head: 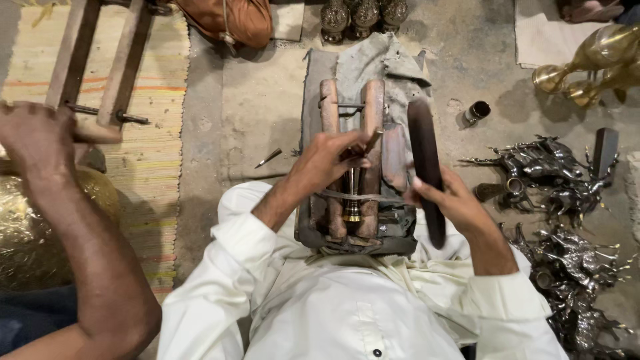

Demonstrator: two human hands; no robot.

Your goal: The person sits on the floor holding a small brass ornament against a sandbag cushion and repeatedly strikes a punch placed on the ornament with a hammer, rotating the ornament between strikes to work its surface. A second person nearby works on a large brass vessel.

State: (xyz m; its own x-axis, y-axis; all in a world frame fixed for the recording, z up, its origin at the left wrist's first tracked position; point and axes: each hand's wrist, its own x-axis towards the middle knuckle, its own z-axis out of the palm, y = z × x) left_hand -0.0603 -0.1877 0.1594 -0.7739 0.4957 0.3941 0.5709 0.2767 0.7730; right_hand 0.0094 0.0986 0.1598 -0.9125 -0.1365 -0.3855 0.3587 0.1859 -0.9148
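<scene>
White shirt front fills the lower frame. Wooden clamp (350,167) rests in the lap, long axis running away from the body; small brass piece (352,212) sits upright between its two bars. Left hand (330,160) closed on a thin tool (371,142), directly above the brass piece. Right hand (450,200) grips a dark mallet (425,163), just right of the clamp.

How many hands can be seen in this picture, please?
3. The left hand holds a thin tool over the wooden vise; the right hand grips a dark stick; another person's hand is at far left.
</scene>
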